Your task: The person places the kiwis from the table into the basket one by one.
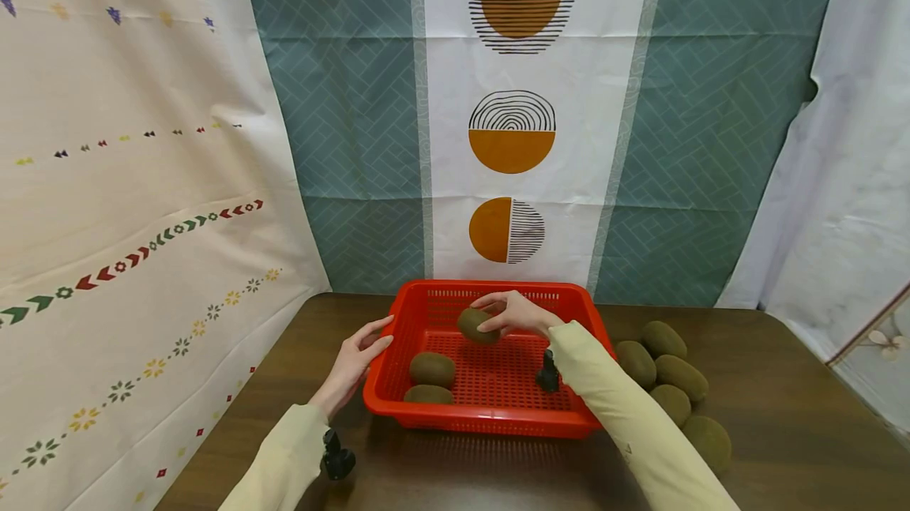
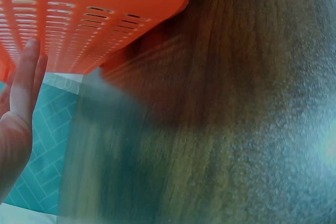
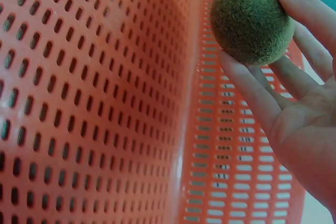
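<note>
Over the far part of the red plastic basket [image 1: 490, 418], my right hand [image 1: 517, 312] pinches a fuzzy brown kiwi [image 1: 475, 325] between thumb and fingertips. The right wrist view shows the same kiwi [image 3: 252, 19] with the fingers around its side. Two more kiwis, one [image 1: 432, 369] behind the other [image 1: 429, 395], lie in the basket's near left corner. At the basket's left side is my left hand [image 1: 355, 359], its fingers extended and touching the rim. In the left wrist view those fingers lie along the slotted outer wall [image 2: 79, 30].
Right of the basket, several kiwis [image 1: 681, 377] lie in a group on the dark wooden table [image 1: 796, 424]. A patterned cloth [image 1: 370, 140] hangs behind the table, and a pale cloth [image 1: 142, 219] hangs along the left. Each wrist carries a small black mount [image 1: 337, 457].
</note>
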`<state>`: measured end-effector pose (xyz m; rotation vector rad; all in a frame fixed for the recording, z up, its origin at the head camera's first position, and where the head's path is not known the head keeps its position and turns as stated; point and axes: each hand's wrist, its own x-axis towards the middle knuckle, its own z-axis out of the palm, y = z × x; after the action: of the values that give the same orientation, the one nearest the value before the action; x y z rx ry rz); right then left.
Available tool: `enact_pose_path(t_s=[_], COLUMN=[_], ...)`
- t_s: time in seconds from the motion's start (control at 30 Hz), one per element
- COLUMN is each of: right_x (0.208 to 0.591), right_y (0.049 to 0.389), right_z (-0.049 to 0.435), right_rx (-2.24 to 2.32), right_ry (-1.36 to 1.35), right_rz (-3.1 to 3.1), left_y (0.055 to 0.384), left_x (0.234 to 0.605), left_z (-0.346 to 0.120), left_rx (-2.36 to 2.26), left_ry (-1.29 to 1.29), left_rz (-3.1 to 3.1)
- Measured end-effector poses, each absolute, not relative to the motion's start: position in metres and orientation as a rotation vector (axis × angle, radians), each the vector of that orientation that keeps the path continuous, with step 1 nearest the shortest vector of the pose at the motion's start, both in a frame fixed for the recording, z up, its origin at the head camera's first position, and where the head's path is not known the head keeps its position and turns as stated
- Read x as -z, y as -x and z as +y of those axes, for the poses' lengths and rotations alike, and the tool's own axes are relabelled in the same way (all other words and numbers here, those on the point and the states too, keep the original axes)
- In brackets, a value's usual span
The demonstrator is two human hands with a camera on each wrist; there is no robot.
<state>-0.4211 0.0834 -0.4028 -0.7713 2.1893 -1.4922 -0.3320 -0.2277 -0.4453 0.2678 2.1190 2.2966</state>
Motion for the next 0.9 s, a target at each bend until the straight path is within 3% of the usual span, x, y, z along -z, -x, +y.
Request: enact_pose_path(t_s=[0.9], right_x=[0.429], right_y=[0.428], right_z=[0.025], right_rx=[1.279], right_ry=[1.06], right_rz=[2.28], left_y=[0.331], left_x=[0.445], left_z=[-0.228], left_rx=[-2.286], left_ry=[-0.25], left_rz=[2.149])
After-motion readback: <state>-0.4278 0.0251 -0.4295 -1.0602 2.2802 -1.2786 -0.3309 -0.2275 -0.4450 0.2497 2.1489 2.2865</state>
